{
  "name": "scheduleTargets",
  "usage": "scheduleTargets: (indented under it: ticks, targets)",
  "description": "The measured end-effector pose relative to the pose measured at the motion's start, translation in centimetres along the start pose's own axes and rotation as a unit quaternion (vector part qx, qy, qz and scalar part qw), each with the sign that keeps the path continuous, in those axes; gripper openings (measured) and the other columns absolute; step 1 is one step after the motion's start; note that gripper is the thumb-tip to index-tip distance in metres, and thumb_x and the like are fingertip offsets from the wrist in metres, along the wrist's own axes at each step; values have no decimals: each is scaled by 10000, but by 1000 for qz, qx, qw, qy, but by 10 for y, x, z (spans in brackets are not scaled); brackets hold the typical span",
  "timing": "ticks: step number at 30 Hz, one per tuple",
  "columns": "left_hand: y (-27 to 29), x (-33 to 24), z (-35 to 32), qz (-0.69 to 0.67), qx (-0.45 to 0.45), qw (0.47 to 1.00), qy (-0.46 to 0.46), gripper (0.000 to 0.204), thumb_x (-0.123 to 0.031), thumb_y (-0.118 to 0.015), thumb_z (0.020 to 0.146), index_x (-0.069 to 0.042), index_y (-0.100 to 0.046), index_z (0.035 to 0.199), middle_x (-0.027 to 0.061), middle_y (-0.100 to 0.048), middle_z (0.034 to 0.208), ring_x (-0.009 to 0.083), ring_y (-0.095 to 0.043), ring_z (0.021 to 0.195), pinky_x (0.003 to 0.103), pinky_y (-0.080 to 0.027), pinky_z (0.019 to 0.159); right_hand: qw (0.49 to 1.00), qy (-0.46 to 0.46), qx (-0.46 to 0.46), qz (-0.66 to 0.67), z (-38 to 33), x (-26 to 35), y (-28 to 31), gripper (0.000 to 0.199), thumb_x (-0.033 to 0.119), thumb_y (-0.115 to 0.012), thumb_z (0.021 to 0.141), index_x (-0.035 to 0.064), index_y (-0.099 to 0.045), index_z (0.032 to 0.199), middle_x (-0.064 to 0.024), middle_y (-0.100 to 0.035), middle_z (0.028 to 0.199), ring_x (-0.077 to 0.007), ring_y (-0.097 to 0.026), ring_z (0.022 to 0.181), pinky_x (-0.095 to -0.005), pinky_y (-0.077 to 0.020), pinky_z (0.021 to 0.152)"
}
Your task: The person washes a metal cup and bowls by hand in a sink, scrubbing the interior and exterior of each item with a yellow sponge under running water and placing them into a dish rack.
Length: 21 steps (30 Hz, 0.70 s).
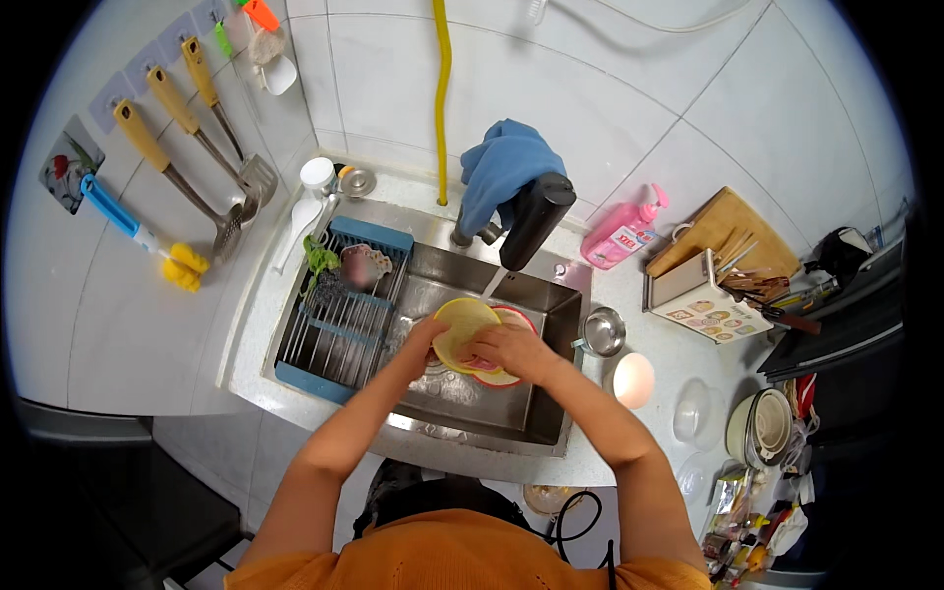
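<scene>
In the sink (546,413), my left hand (423,339) is closed on the left rim of a yellow dish (462,320), a shallow plate or bowl. My right hand (513,351) reaches over that dish with bent fingers pressed against its inside. Something pink shows under those fingers, too covered to name. Behind and beneath the yellow dish sits a red-rimmed dish (518,317), partly hidden. Water runs from the black faucet (536,221) just above both dishes.
A blue cloth (506,162) drapes over the faucet. Left in the sink, a drying rack (339,329) holds greens and a small dish. A pink pump bottle (621,236), metal cup (603,332), pale bowl (632,381) and utensil holder (703,300) line the right counter.
</scene>
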State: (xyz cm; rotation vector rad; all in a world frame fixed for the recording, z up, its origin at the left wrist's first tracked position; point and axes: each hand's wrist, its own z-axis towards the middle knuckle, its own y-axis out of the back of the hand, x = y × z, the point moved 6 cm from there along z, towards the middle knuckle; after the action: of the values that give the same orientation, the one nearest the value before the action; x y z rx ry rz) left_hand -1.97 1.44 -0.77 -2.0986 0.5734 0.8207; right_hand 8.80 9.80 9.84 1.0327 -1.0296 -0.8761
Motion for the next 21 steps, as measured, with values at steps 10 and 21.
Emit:
scheduleTargets:
  ticks: [10, 21]
  targets:
    - [-28, -7, -4, -158, 202, 947, 192, 573, -522, -430, 839, -84, -466, 1208, 92, -520, 1193, 231, -500, 1083, 372, -370, 941, 959, -148, 52, 238, 6, -7, 30, 274, 218, -677, 709, 101, -605, 945, -90, -609, 869, -259, -578, 817, -318, -454, 736]
    - [-13, 11, -34, -242, 241, 936, 87, 562, -438, -478, 856, -74, -367, 1270, 98, -463, 1250, 279, -469, 1136, 499, -388, 927, 511, -393, -117, 755, -35, -45, -58, 375, 295, -565, 850, 53, -525, 1134, -33, -588, 937, -99, -556, 749, -227, -475, 570]
